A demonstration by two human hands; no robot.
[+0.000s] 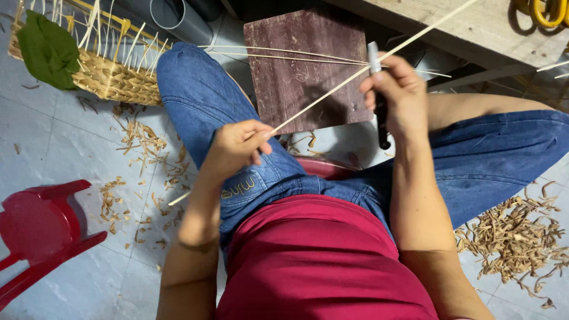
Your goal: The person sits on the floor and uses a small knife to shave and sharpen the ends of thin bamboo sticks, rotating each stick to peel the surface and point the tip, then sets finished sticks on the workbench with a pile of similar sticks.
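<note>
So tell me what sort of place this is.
Probably a small basket-weaving workshop on a tiled floor: a half-woven basket, heaps of shavings, and a thin cane strip held in the left hand beside a knife.

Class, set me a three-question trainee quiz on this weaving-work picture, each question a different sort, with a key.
1. True or false: the right hand holds a knife.
2. What does the left hand pinch? A) thin cane strip B) green leaf C) red stool
3. Fill in: the half-woven basket sits beyond the person's left ____.

Key: 1 true; 2 A; 3 knee.
</note>
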